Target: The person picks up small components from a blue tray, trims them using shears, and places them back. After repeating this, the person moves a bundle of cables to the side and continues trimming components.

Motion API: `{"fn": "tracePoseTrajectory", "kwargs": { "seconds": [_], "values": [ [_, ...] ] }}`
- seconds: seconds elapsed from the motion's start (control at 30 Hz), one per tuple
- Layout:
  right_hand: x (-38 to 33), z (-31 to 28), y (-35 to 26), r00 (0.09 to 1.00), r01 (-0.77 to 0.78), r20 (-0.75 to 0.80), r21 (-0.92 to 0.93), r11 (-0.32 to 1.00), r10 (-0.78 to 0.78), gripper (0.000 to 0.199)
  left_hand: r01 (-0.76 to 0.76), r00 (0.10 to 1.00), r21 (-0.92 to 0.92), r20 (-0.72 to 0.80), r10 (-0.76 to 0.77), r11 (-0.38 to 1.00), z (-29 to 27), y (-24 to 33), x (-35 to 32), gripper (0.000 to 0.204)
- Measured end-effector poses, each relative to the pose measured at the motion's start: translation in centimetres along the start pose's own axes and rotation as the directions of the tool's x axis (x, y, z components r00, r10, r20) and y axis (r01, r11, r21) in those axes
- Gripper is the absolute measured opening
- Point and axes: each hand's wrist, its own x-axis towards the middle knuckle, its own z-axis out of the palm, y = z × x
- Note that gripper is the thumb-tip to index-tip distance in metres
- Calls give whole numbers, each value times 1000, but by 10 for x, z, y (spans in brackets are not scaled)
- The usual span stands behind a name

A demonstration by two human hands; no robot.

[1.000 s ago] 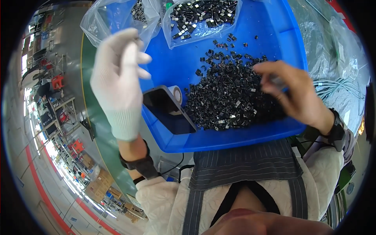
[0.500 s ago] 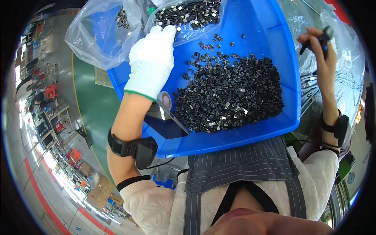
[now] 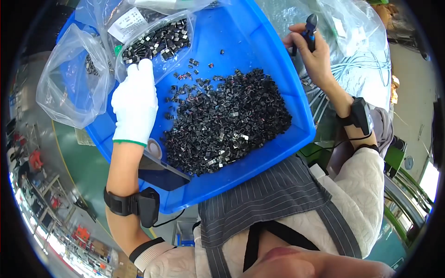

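Left hand: my white-gloved left hand (image 3: 135,104) lies flat inside the blue plastic bin (image 3: 259,60), fingers together, fingertips touching the clear plastic bag of black parts (image 3: 157,41).
Right hand: my bare right hand (image 3: 315,58) is clamped on dark-handled cutting pliers (image 3: 309,28), outside the bin's right wall.
Parts: a heap of small black components (image 3: 222,123) fills the bin centre.

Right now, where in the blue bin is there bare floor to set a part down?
Bare blue shows in the blue bin at its far right corner, between the pile of black parts and the right wall. A thinner strip runs along the near wall below the pile. The left side is crowded: gloved left hand, bag of parts, dark flat device.
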Motion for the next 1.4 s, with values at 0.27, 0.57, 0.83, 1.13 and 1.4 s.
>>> {"fn": "tracePoseTrajectory", "kwargs": {
  "seconds": [0.27, 0.57, 0.83, 1.13, 1.4],
  "values": [
    [26, -48, 2, 998, -13, -56, 100, 995, 18, 21, 70, 987, -741, -47, -156, 668, -65, 22, -44, 15],
    [76, -59, -28, 990, 69, -136, 346, 936, -23, 18, 313, 915, -937, 253, -313, 157, -63, 60, -81, 20],
    [116, -37, 30, 976, 119, -217, 482, 868, -13, 17, 392, 907, -850, 295, -299, 351, -52, 85, -52, 22],
    [115, -44, 21, 989, -31, -106, 523, 852, 101, 18, 361, 932, -816, 292, -217, 451, -51, 96, -24, 21],
    [114, -67, 23, 985, -89, -97, 419, 904, 142, 19, 357, 933, -843, 303, -194, 401, -47, 81, -24, 20]
  ]
}}
